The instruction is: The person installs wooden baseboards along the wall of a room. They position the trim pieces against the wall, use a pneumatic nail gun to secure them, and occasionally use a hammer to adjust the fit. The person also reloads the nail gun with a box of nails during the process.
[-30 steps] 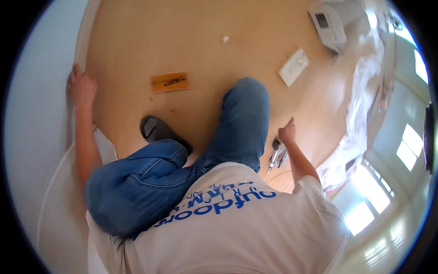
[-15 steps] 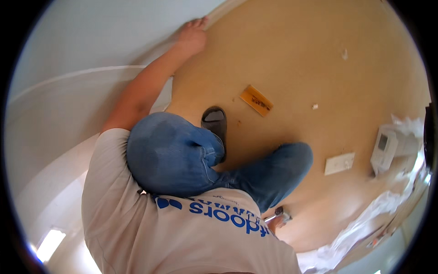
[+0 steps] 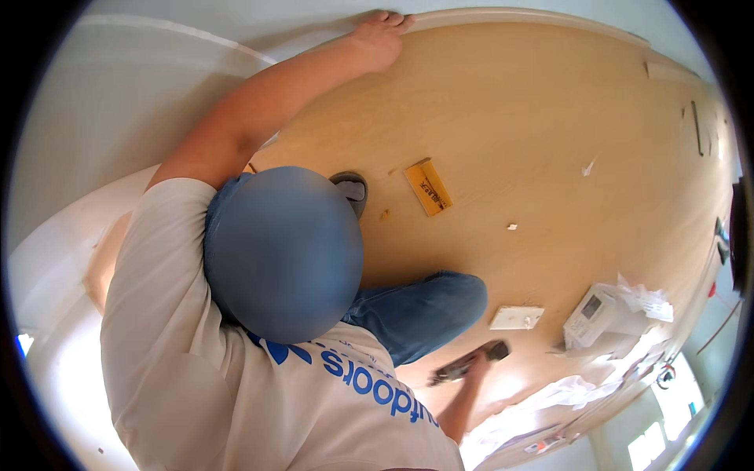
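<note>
In the head view, the left hand (image 3: pixel 381 41) reaches to the far edge of the floor (image 3: pixel 550 102), where its fingers lie over or against the pale trim strip (image 3: pixel 503 15) along the wall (image 3: pixel 306 20). Whether those fingers pinch the strip or only rest on it, I cannot tell. For a steady hold, even pressure with spread fingertips would likely serve best, keeping them off the seam itself.

The right hand (image 3: pixel 476 366) is wrapped around a dark handheld tool (image 3: pixel 452 372), low in the view beside the bent leg in blue jeans (image 3: pixel 424 314). The tool is blurred, so its exact type and any trigger finger are unclear. Its narrower end seems to lie towards the body; good handling would turn that end away from leg and shirt (image 3: pixel 314 400), with the finger off any trigger while it is carried.

Near the tool, on the floor, lie a white plate (image 3: pixel 517 318) and a white device with a grey screen (image 3: pixel 585 318); crumpled plastic sheeting (image 3: pixel 569 392) lies further right. The tool needs lifting clear of these. The small orange box (image 3: pixel 429 188) lies well apart from both hands.
</note>
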